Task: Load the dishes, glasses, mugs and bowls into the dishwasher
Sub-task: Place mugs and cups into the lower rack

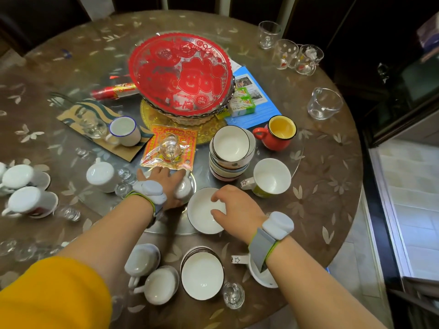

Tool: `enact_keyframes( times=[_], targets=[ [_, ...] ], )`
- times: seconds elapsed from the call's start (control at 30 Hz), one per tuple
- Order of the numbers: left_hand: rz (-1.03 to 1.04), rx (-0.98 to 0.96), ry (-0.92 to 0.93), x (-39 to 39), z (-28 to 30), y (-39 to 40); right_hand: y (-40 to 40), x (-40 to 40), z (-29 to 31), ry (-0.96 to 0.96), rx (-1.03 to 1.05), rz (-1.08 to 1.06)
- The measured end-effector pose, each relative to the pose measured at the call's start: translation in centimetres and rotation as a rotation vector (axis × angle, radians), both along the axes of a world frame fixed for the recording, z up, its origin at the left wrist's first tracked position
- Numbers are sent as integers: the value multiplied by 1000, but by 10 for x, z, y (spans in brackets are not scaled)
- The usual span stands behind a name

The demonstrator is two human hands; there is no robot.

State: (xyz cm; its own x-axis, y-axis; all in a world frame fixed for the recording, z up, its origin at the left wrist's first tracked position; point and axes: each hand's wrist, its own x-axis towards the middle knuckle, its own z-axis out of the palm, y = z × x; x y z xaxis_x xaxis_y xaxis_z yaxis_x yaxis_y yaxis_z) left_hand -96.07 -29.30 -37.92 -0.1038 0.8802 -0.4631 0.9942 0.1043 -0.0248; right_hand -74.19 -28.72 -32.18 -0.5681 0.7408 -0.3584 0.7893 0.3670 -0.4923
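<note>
Round bench (332,162) crowded with dishes. Far left: white mugs (31,201) lying on sides. My left hand (166,184) grasps small white cup (184,189) on glass turntable (166,230). Just right, my right hand (234,205) hangs over white bowl (202,217), fingers loosely curled, thumb inside rim, grip not firm. Behind: bowl stack (231,153), green-bottomed mug (270,178), red mug (278,132). Far right: clear glasses (292,53).

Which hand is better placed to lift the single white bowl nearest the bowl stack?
Right. The right hand already hovers over that bowl, fingers curled at its rim; the left hand grips a white mug.
</note>
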Motion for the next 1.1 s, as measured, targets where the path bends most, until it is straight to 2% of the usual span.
enact_keyframes(
  times=[0.1, 0.3, 0.5, 0.73, 1.1],
  targets=[
    [-51, 21, 34, -3, -2, -2, 1, -3, 0, -9, -13, 3],
    [-216, 211, 0, -26, -18, -6, 3, -6, -2, -24, -20, 24],
    [-411, 104, 94, -34, -15, 12, 7, -12, -4, -54, -26, 37],
    [-544, 175, -11, -41, -25, 17, 8, -26, -5, -51, -30, 95],
    [-612, 152, 24, -33, -20, 32, 15, -28, -7, -49, -24, 119]
  ],
)
